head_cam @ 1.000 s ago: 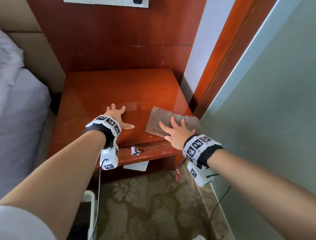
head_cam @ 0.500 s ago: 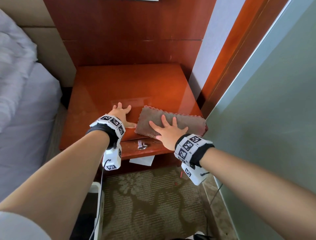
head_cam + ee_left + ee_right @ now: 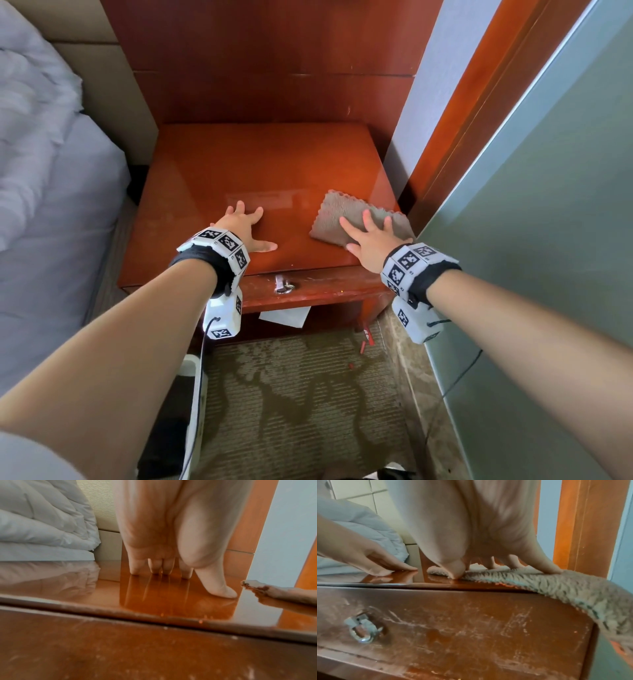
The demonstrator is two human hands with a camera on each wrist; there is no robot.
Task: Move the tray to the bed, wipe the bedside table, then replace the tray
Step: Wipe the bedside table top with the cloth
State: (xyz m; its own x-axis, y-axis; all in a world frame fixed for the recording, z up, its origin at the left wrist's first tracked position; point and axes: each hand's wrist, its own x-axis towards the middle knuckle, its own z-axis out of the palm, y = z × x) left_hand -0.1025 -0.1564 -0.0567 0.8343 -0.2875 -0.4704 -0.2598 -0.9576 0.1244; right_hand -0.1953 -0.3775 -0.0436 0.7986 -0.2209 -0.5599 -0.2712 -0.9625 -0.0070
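Observation:
The glossy red-brown bedside table (image 3: 260, 171) stands between the bed and the wall, its top bare. A grey-brown cloth (image 3: 346, 214) lies flat at its front right corner, one end drooping over the right edge (image 3: 583, 595). My right hand (image 3: 371, 236) presses flat on the cloth with spread straight fingers (image 3: 544, 566). My left hand (image 3: 245, 226) rests flat on the bare tabletop to the left of the cloth, fingers (image 3: 154, 566) straight and touching the wood. No tray appears in any view.
The bed with white bedding (image 3: 51, 192) lies close on the left. A wall and wooden frame (image 3: 479, 113) hem the table on the right. A drawer front with a metal ring pull (image 3: 283, 285) sits below the tabletop. Carpet (image 3: 301, 404) and a paper scrap (image 3: 286, 316) lie beneath.
My right hand slid the cloth left along the front edge and then back right to the front right corner. The left hand stayed flat on the tabletop.

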